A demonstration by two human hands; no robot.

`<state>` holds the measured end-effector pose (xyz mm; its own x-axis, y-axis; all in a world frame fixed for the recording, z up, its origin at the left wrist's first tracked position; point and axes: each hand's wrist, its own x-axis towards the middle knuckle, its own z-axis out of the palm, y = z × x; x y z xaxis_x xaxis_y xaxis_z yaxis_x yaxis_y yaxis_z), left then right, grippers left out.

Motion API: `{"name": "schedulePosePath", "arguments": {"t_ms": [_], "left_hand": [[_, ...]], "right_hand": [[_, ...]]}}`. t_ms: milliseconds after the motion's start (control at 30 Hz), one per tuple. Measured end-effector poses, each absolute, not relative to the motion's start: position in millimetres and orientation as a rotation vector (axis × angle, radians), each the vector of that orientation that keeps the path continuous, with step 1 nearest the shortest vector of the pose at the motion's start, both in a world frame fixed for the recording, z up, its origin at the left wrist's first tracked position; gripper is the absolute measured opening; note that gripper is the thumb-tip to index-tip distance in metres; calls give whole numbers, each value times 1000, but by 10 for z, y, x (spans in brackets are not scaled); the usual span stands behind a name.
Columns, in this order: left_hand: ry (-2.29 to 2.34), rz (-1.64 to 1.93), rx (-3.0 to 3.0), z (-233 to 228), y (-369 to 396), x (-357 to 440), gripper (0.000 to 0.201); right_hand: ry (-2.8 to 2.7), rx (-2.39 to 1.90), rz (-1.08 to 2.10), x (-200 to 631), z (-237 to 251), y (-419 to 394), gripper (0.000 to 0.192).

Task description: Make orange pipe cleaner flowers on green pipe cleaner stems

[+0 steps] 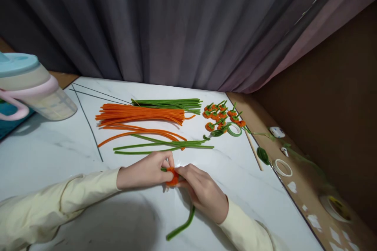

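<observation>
Between my two hands is a small orange pipe-cleaner piece [173,177], rolled into a rounded shape. My left hand [150,171] pinches it from the left, and a bit of green shows by the thumb. From the other side my right hand [203,188] closes its fingers on it. A green pipe cleaner [183,228] hangs out below my right hand, bent, its end toward me. Just beyond the hands lie loose green pipe cleaners [141,151] and loose orange ones [141,128].
Behind them sit an orange bundle [141,114] and a green bundle [173,103]. Several small orange-and-green pieces [216,115] are grouped at the right, near a green tape roll [235,129]. A lidded cup [53,98] stands at left; a white tape roll [282,168] lies at right.
</observation>
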<state>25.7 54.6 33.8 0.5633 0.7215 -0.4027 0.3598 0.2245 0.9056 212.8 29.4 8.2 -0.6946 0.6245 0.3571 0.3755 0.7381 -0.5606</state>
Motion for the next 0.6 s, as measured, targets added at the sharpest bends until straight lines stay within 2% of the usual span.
{"name": "schedulePosePath", "arguments": {"t_ms": [133,400,500,567,600], "left_hand": [[962,307,1366,350,538,262,10],[904,306,1437,307,529,212,8],[852,277,1426,350,572,186,4],[868,273,1447,388,598,176,8],[890,283,1488,406,605,172,9]], "right_hand": [[-2408,-704,513,2139,61,289,26],[-2390,-654,406,2152,30,290,27],[-2351,-751,602,2175,54,310,23],[-2223,-872,936,2192,95,333,19],[-2123,-915,1131,2198,121,345,24]]}}
